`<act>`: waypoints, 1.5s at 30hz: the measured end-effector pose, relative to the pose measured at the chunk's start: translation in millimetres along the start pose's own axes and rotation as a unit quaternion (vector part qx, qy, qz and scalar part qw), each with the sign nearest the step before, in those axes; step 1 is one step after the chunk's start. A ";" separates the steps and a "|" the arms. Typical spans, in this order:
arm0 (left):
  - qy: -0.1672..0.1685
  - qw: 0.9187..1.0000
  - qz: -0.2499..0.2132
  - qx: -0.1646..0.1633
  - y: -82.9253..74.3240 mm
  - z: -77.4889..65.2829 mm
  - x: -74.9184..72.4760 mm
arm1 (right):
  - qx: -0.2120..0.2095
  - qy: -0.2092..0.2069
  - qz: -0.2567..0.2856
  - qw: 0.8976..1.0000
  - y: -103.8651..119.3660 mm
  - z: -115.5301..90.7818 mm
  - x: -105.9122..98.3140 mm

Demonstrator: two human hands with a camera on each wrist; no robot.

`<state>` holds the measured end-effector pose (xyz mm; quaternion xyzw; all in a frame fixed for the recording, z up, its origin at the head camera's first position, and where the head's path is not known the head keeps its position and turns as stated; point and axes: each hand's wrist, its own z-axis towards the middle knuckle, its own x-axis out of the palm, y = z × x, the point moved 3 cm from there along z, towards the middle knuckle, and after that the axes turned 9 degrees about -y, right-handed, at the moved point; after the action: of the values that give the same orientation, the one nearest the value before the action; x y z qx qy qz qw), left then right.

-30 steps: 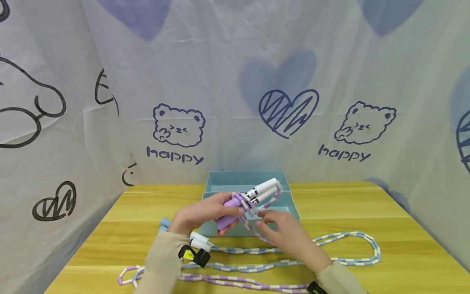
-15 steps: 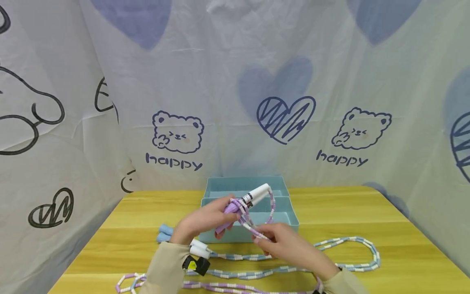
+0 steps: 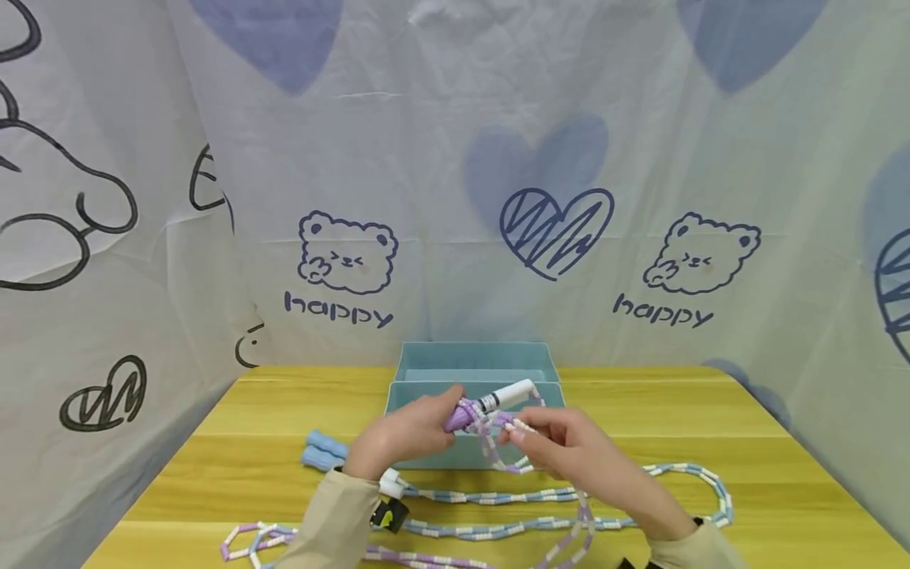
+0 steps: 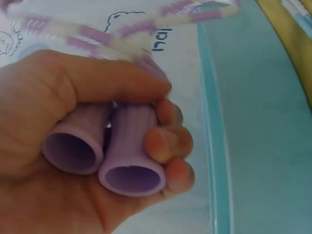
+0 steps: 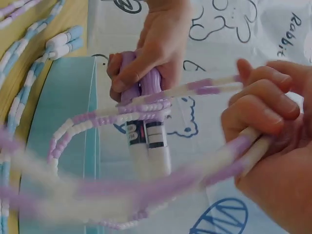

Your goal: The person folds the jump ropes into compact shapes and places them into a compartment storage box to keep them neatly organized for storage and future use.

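Note:
My left hand (image 3: 412, 433) grips the two handles (image 3: 510, 396) of a purple and white beaded jump rope side by side. Their flared, hollow purple ends (image 4: 132, 179) show below the fingers in the left wrist view, while the white ends point up and right in the head view. Turns of the beaded cord (image 5: 146, 109) lie around the handles near where purple meets white. My right hand (image 3: 579, 449) pinches a doubled stretch of this cord to the right of the handles. From it the loose cord (image 3: 584, 518) hangs down toward the table.
Behind the hands stands an open light blue box (image 3: 434, 454) with a raised lid. A blue and white beaded jump rope (image 3: 490, 535) lies across the wooden table, its blue handles (image 3: 323, 449) at the left. Another purple and white cord (image 3: 426, 559) runs along the front.
My right hand has drawn the cord down from the handles, then brought it up to their right side. My left hand has kept its grip and shifted slightly right, with the handles tilting flatter.

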<state>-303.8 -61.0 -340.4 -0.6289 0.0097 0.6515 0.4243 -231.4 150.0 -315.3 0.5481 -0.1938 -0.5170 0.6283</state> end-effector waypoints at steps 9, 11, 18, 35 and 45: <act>0.043 0.998 -0.042 0.007 -7.1 7.4 19.3 | 0.004 -0.011 0.080 0.997 -13.5 13.8 -9.0; 0.043 0.998 -0.051 0.022 -9.9 8.8 24.2 | 0.009 -0.013 0.080 0.997 -16.5 15.6 -9.8; 0.027 0.997 -0.035 0.056 -9.4 10.3 26.5 | 0.008 -0.131 0.119 0.984 -25.3 15.0 -31.5; 0.036 0.999 -0.010 -0.002 5.3 3.2 3.3 | 0.075 -0.166 -0.156 0.971 -36.4 -1.8 -89.3; 0.075 0.996 -0.025 0.036 -1.5 -1.7 4.4 | -0.004 -0.156 0.164 0.974 -51.2 2.4 -93.2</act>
<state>-300.9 -58.6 -343.6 -0.6605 0.0491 0.5908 0.4607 -292.0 236.2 -329.9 0.4193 -0.3743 -0.4867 0.6687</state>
